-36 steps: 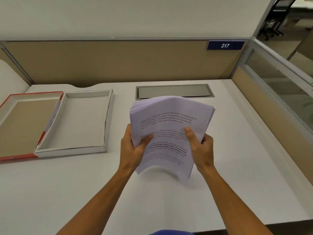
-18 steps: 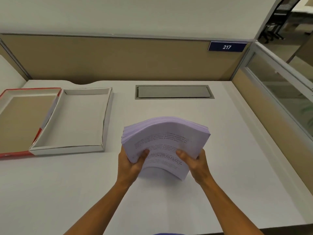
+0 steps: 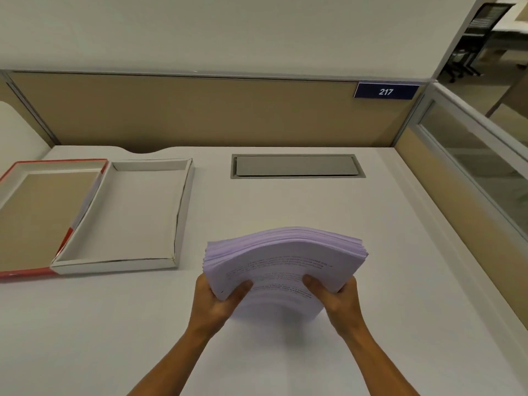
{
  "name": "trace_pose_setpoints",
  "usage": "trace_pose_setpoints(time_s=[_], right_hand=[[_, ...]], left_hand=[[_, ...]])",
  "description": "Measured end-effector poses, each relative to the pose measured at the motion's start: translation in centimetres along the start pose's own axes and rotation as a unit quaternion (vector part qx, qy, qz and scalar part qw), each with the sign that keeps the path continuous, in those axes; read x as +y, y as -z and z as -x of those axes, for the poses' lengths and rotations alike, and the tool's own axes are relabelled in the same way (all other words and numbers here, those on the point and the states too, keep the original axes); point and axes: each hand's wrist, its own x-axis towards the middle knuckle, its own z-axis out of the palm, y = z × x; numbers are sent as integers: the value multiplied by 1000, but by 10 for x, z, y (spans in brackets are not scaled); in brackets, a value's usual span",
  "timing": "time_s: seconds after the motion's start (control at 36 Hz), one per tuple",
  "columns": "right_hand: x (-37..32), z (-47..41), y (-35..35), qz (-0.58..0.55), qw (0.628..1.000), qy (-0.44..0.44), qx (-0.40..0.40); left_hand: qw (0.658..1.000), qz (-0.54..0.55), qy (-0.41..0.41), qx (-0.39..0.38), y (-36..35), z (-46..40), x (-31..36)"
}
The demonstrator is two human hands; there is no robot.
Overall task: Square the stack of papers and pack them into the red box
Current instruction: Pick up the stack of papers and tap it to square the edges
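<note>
A thick stack of pale purple printed papers (image 3: 285,258) stands on its near edge on the white desk (image 3: 285,204), bowed and leaning away from me. My left hand (image 3: 217,301) grips its left side, thumb on the front sheet. My right hand (image 3: 337,298) grips its right side the same way. The far edges of the sheets fan out unevenly. To the left lies the open red box: a red-rimmed part with a brown inside (image 3: 17,170) and a white tray (image 3: 183,212), both with nothing inside.
A grey cable hatch (image 3: 297,166) is set into the desk behind the stack. Tan partition walls (image 3: 200,110) close the back and right sides. A blue sign reading 217 (image 3: 385,91) hangs at the back right.
Both hands brought the stack down from mid-air toward me until its near edge met the desk. The sheets tipped from upright to leaning away.
</note>
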Motion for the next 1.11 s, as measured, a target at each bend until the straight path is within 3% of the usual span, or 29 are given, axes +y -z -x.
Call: trace_pose_setpoints(time_s=[0.22, 0.56, 0.83, 1.11], right_hand=[[8, 3, -11, 2, 1000, 3, 20], [16, 1, -3, 13, 1000, 2, 8], [17, 3, -6, 15, 1000, 3, 11], [-8, -11, -7, 12, 999, 37, -9]], left_hand=[[997, 29, 38, 61, -18, 9, -5], [999, 23, -5, 25, 1, -1, 8], [998, 54, 33, 30, -12, 1, 5], [997, 61, -13, 33, -10, -14, 27]])
